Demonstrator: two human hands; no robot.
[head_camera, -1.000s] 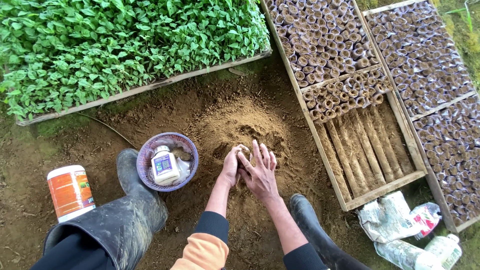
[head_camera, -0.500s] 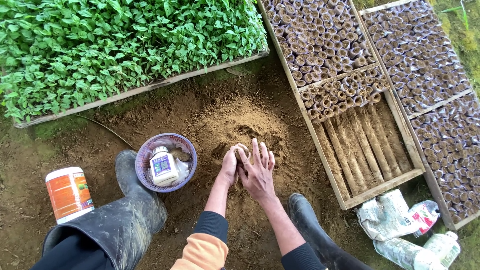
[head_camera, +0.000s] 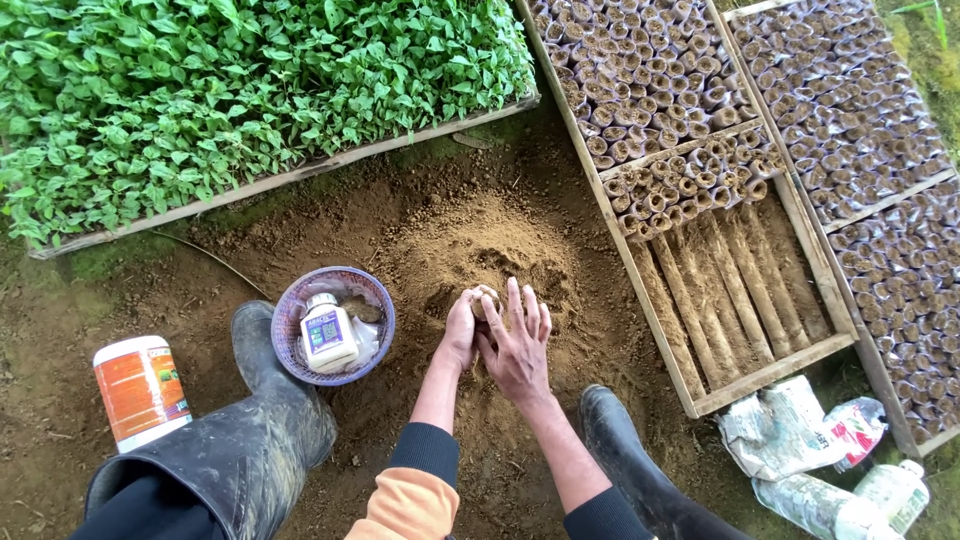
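Both hands, left hand (head_camera: 460, 335) and right hand (head_camera: 518, 345), cupped a small soil-filled pot (head_camera: 484, 300) over the soil heap (head_camera: 500, 250), fingers closed round it; firm, even pressing looked best.

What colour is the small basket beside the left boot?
Purple, an open mesh weave; the basket holds a small white bottle. Head view shows it.
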